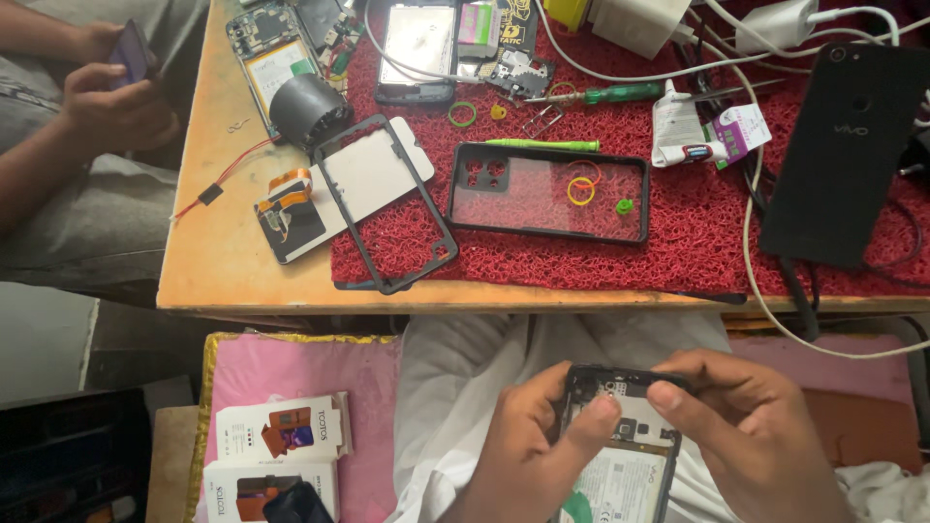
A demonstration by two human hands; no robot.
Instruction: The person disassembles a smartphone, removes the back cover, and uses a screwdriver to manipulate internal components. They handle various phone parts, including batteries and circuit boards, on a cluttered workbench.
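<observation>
We look down at our lap, where both hands hold an opened phone (625,455) with its back removed, battery and circuit parts showing. Our left hand (528,450) curls around the phone's left edge, thumb pressing on its upper inner part. Our right hand (751,436) grips the top right corner, fingers closed over the frame. Above, on a wooden table (208,252) with a red mat (678,232), lie a clear phone case (547,192), an empty black frame (387,203), a green-handled screwdriver (596,95) and a black phone (843,155) lying flat. At far left, another person's hands (107,87) hold a phone.
</observation>
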